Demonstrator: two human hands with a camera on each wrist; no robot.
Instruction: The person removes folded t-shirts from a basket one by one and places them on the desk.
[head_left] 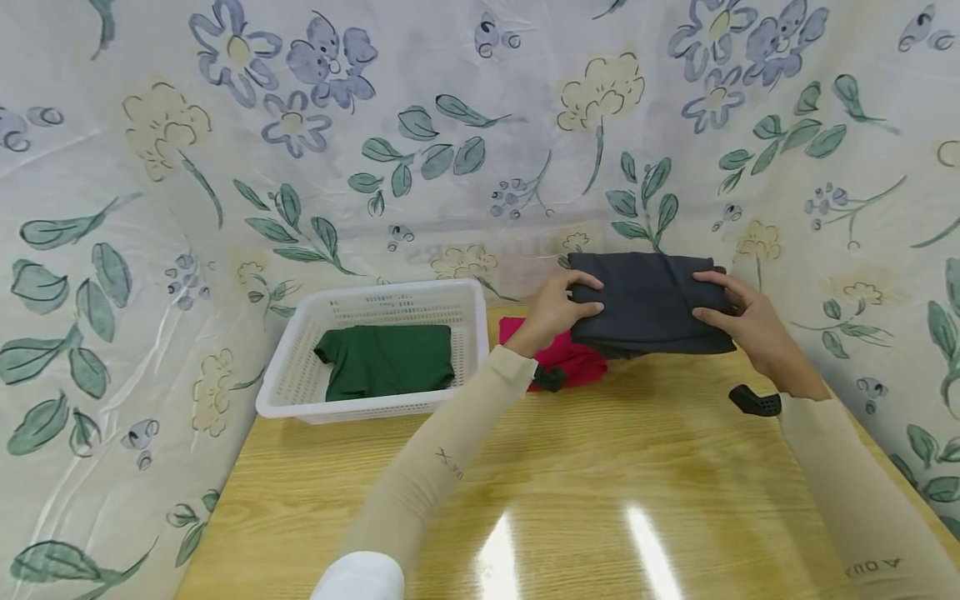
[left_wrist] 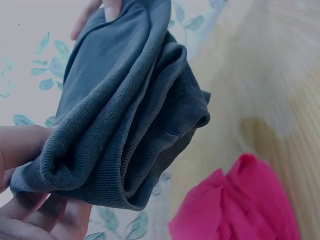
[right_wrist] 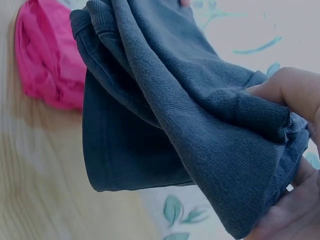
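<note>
A dark grey folded garment (head_left: 648,300) is held up above the back right of the table by both hands. My left hand (head_left: 558,308) pinches its left end, thumb on one side and fingers on the other, as the left wrist view shows. At the opposite end my right hand (head_left: 750,321) grips the layered cloth (right_wrist: 200,110) between thumb and fingers. Several folds and ribbed edges (left_wrist: 135,165) show along the garment's side. Partly hidden behind my left wrist, a crumpled red-pink cloth (head_left: 573,362) lies on the table below.
To the left stands a white plastic basket (head_left: 483,333) with perforated walls, holding a folded green garment (head_left: 397,358). The wooden table (head_left: 570,475) reaches toward me. Flower-patterned sheeting (head_left: 450,192) hangs behind the table and at its sides.
</note>
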